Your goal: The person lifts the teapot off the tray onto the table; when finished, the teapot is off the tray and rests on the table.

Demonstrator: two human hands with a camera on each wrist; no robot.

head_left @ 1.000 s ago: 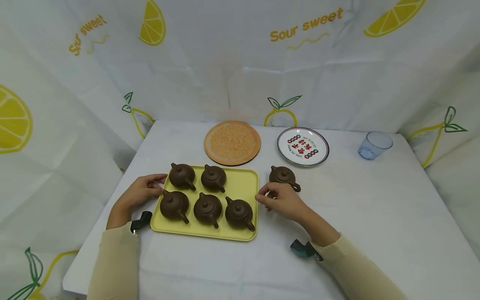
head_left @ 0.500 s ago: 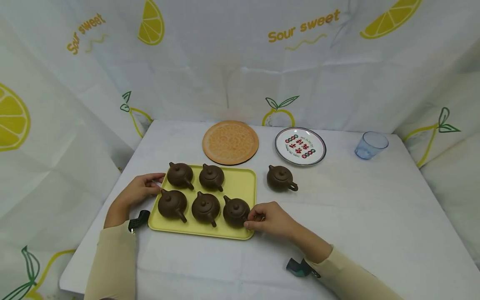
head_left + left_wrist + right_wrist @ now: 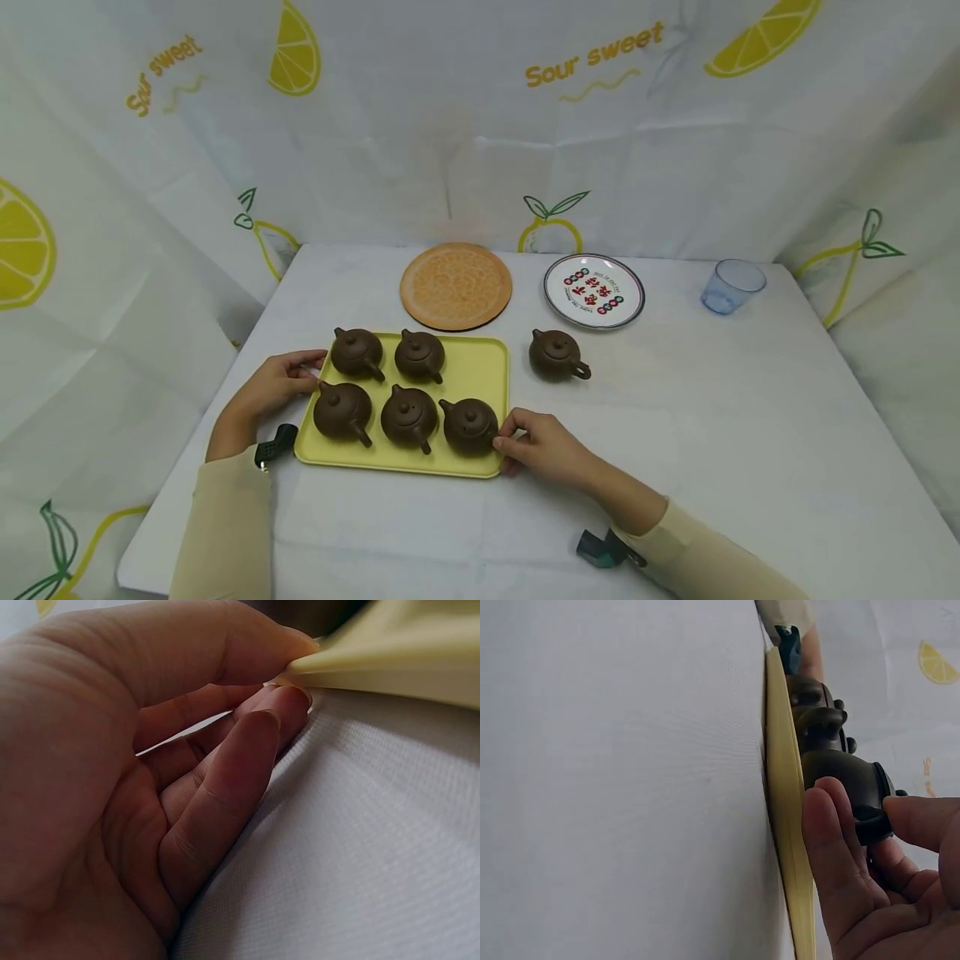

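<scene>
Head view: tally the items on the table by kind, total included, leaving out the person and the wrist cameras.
Yellow tray: 1
Brown teapots: 6 (5 on the tray, 1 off it)
Round tan mat: 1
White plate: 1
Blue cup: 1
Total: 10

Five dark-brown lidded teapots upright on a yellow tray.

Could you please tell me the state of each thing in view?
Yellow tray: bearing five teapots
Five teapots: upright, lidded
Sixth teapot: upright, lidded, off the tray
Left hand: pinching the tray's rim
Right hand: pinching one teapot's handle
Plate: face up
Round mat: flat
Blue glass: upright
</scene>
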